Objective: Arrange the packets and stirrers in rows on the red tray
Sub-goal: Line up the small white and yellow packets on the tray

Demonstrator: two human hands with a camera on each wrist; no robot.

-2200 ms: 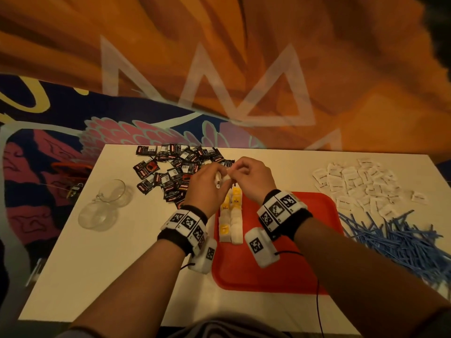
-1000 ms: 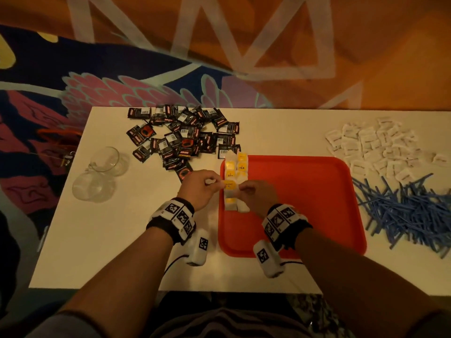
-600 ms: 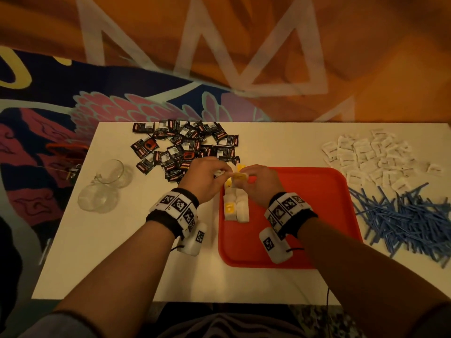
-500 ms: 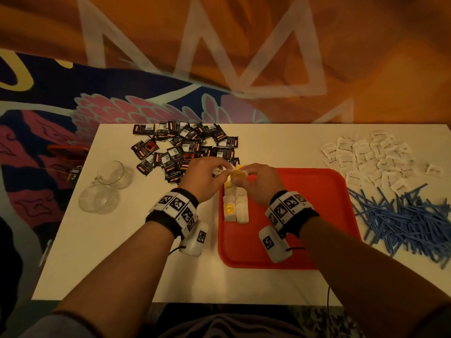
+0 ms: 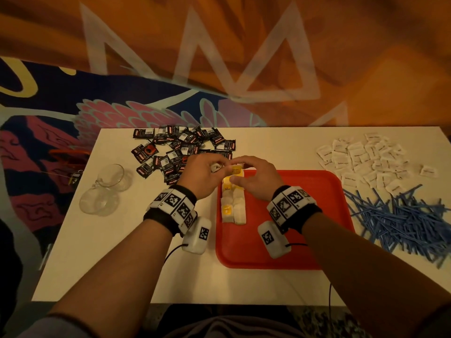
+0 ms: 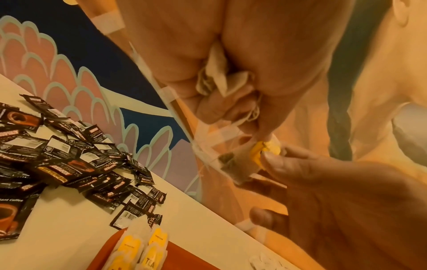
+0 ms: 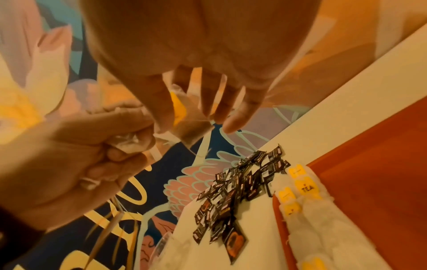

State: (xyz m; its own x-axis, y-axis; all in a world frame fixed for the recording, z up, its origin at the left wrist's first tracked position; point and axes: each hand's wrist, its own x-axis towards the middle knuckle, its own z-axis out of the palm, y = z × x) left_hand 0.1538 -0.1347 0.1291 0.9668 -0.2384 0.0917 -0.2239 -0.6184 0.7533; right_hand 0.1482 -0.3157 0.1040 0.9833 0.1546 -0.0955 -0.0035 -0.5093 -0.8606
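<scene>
With the left hand (image 5: 203, 175) clutching spare tea bags (image 6: 217, 76), the right hand (image 5: 253, 178) pinching one tea bag (image 5: 236, 170) should lay it flat, continuing the row at the red tray (image 5: 305, 215)'s far-left corner.

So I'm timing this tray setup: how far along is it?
Early. Two short rows of yellow-tagged tea bags lie on the red plastic tray. Left hand and right hand hold another tea bag. Black coffee sachets, white sugar packets and blue stirrers remain on the table.
</scene>
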